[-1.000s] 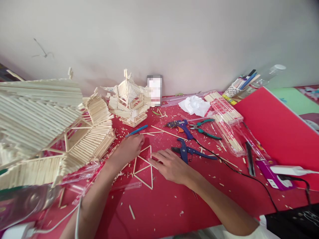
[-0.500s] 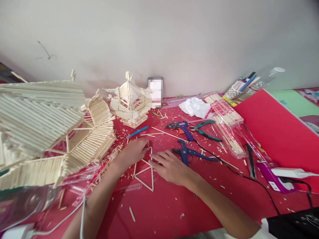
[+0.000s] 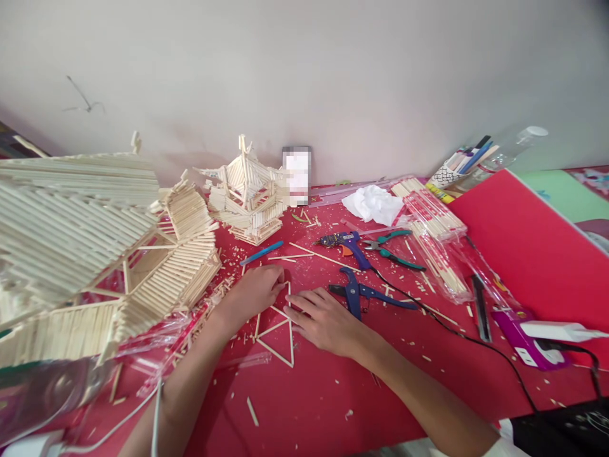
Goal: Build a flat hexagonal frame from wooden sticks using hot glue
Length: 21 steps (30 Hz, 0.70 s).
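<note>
A flat triangular frame of thin pale wooden sticks (image 3: pixel 274 351) lies on the red tabletop (image 3: pixel 309 393), straight ahead of the person. The left hand (image 3: pixel 254 289) is curled, fingertips pinching the frame's top corner. The right hand (image 3: pixel 326 320) lies open and flat, fingertips pressing the frame's right edge, with blue-handled cutters (image 3: pixel 354 293) just beyond it.

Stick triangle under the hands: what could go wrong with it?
The stick frame is thin, and the left hand and right hand press on its upper part, so a hard push might snap or shift a joint. The big stick model stands close to the left hand; a nudge could knock pieces loose. The blue cutters lie beside the right hand and might get bumped.
</note>
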Each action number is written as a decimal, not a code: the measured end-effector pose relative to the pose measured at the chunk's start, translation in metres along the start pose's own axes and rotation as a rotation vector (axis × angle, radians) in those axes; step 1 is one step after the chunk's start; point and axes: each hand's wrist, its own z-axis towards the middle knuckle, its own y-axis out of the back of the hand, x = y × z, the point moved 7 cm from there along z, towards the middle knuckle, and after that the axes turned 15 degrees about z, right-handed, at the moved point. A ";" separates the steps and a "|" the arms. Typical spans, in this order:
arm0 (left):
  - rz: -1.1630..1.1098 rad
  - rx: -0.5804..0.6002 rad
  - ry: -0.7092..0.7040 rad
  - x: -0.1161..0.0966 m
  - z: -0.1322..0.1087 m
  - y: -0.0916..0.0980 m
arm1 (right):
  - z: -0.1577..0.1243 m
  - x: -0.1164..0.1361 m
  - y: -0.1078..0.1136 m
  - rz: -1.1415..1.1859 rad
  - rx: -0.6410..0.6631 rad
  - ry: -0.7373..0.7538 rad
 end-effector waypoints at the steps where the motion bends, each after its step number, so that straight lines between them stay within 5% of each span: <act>1: 0.000 0.003 0.003 0.000 0.000 0.000 | 0.000 0.000 0.000 -0.001 -0.007 0.003; 21: -0.027 -0.010 -0.006 0.002 0.000 -0.001 | -0.002 -0.001 -0.002 0.044 -0.015 0.025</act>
